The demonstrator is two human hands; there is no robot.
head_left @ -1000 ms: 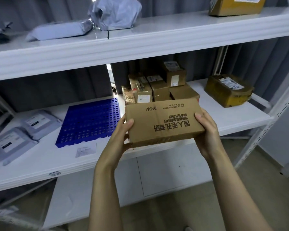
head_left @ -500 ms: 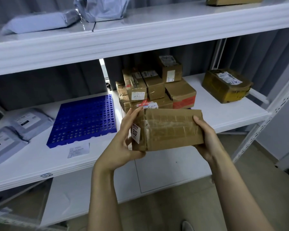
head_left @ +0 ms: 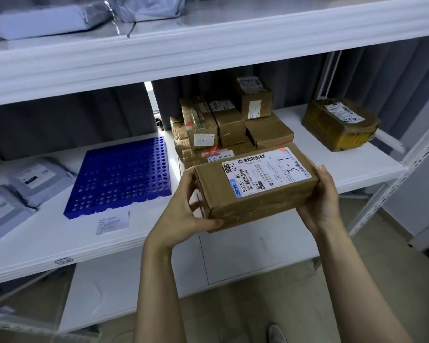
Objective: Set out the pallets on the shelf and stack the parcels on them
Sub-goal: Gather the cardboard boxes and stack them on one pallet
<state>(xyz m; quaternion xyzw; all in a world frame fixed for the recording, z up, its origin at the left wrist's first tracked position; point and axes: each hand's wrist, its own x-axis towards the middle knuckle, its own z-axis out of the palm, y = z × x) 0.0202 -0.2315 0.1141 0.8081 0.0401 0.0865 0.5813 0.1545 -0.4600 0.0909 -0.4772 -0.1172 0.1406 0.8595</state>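
A brown cardboard parcel (head_left: 255, 191) is held in the air at the centre of the frame, in front of the middle shelf (head_left: 60, 236) and not resting on it. Its white shipping label (head_left: 268, 170) faces up. The left hand (head_left: 183, 214) grips the parcel's left end, with the thumb under the near edge and the fingers (head_left: 191, 175) curled around the end. The right hand (head_left: 325, 201) clasps the opposite end in the same way.

On the shelf, a perforated blue pallet (head_left: 122, 177) lies flat at centre left with nothing on it. Just right of it, behind the held parcel, is a pile of cardboard parcels (head_left: 228, 125). A box wrapped in yellowish tape (head_left: 339, 125) stands apart at the right. Grey mailer bags (head_left: 35, 177) lie at the far left, and a paper slip (head_left: 112, 222) lies just in front of the pallet. More grey bags (head_left: 47, 18) rest on the upper shelf (head_left: 208, 48).
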